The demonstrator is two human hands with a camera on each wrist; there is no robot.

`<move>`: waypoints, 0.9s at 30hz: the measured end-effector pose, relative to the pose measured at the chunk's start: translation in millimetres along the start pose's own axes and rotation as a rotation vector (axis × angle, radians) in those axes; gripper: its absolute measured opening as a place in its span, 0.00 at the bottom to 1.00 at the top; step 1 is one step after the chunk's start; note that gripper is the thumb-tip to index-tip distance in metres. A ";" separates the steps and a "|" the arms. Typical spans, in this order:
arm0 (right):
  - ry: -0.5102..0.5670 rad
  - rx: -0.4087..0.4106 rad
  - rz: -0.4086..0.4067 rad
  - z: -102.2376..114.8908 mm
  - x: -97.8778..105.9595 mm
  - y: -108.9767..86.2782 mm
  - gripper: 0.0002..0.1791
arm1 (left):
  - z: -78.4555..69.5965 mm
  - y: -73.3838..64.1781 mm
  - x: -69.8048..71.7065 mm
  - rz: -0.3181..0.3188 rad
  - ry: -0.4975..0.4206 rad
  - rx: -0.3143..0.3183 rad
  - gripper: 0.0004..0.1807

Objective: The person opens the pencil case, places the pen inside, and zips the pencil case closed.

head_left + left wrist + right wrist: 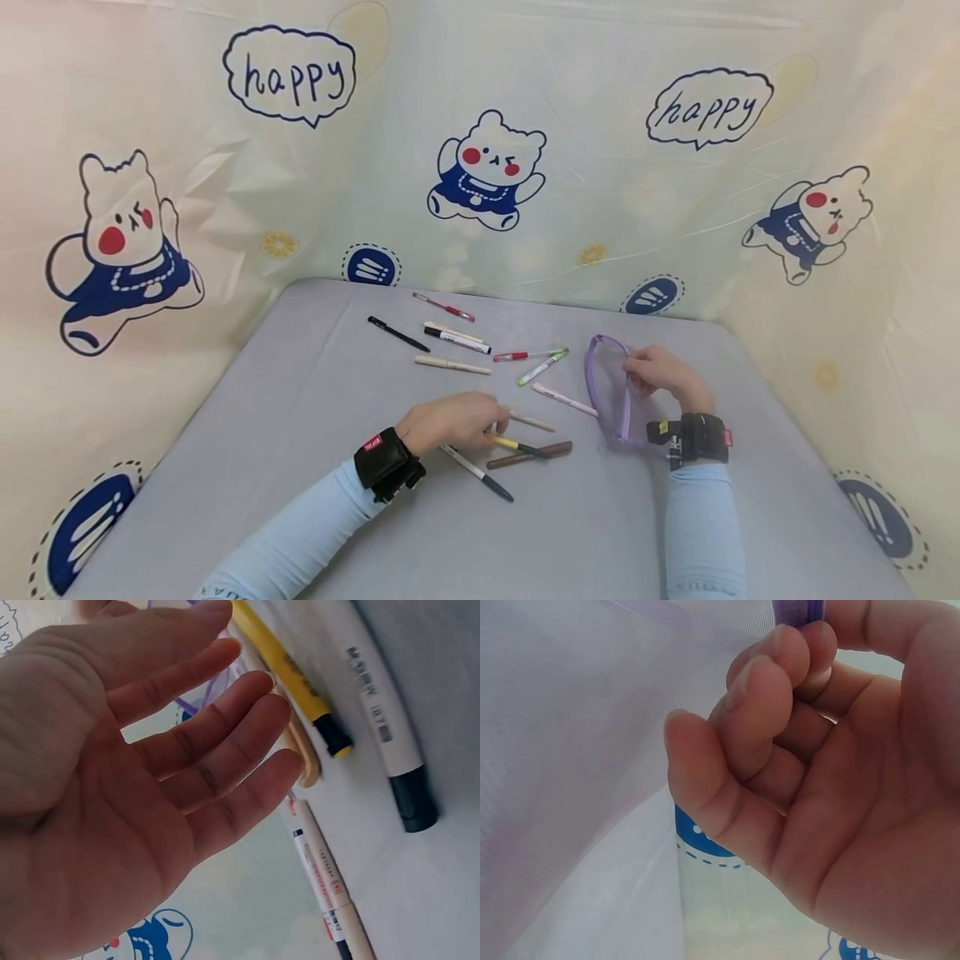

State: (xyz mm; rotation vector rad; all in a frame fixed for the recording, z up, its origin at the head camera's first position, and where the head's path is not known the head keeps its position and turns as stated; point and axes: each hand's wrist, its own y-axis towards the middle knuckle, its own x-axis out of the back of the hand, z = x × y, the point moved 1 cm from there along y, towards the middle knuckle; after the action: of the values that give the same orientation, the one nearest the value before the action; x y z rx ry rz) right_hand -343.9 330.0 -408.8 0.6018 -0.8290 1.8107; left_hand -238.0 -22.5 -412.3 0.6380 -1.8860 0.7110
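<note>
Fingers (pixel 759 697) of the right hand (pixel 666 375) pinch a mesh pouch (pixel 627 406); the left hand (pixel 456 419) extends, fingers parted, to a yellow pen (pixel 512 443).

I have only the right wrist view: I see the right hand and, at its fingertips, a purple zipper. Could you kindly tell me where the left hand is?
Observer: In the head view, the left hand is over the table, its fingertips close beside a yellow-and-black pen.
Operator: Thank you. Does this pen lie apart from the other pens?
Observer: No, its black part crosses a brown pen.
Operator: I understand. And which pen lies nearest to the far edge, please?
Observer: A red pen, lying at a slant.
</note>
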 end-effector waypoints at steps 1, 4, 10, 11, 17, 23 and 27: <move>0.002 -0.002 0.000 0.4 0.2 0.0 0.14 | 0.5 0.6 -1.4 -0.003 0.003 -0.003 0.05; 0.002 0.000 0.006 1.7 0.9 -0.9 0.14 | 2.0 2.8 -5.6 -0.011 0.008 0.005 0.05; -0.003 -0.008 0.014 2.3 1.4 -2.4 0.14 | 3.1 8.5 -13.4 -0.041 0.048 0.021 0.05; -0.008 -0.007 0.015 2.1 1.5 -2.4 0.14 | 3.1 9.3 -14.2 -0.044 0.054 0.020 0.05; -0.014 0.001 0.010 1.5 0.4 -1.6 0.14 | 4.9 13.1 -15.4 -0.047 0.058 0.014 0.03; -0.012 -0.004 0.002 2.6 0.6 -2.6 0.13 | 8.3 15.7 -11.5 -0.056 0.015 -0.015 0.03; -0.010 0.000 0.003 2.2 0.9 -2.6 0.13 | 7.2 16.6 -8.3 -0.055 -0.019 -0.021 0.04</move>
State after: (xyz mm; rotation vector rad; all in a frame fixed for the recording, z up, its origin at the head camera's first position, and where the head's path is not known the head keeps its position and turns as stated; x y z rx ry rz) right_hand -341.7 329.5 -406.1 0.6107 -0.8371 1.8115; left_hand -250.9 -15.1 -425.7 0.6826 -1.8842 0.6512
